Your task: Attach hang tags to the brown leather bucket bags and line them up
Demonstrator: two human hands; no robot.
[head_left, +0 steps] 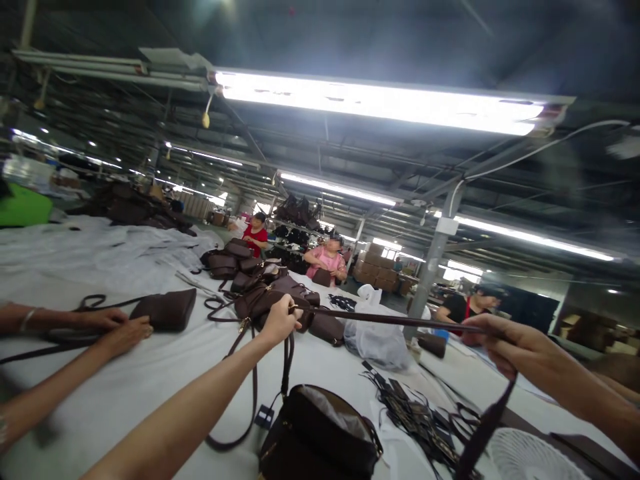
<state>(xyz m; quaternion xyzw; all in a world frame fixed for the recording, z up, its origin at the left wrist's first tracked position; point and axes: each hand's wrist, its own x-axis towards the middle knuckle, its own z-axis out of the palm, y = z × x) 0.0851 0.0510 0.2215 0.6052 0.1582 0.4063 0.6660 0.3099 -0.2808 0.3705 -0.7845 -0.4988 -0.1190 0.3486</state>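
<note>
A dark brown bag strap (pixel 380 319) is stretched nearly level between my two hands. My left hand (pixel 281 321) is closed on its left end, where a small metal clasp shows at the fingertips. At the right, my right hand (pixel 515 340) pinches the strap between thumb and fingers, and the loose part hangs down below it. Close below my left hand stands an open dark brown handbag (pixel 320 433) with pale stuffing inside. Beside that bag lies a black hang tag (pixel 265 416) on a cord.
A co-worker's hands (pixel 120 333) handle a brown bag (pixel 167 310) at the left. Brown bags (pixel 265 300) are heaped mid-table, near a clear plastic bag (pixel 383 337). Black tags (pixel 415 417) and a white basket (pixel 530 457) lie right. Several people work beyond.
</note>
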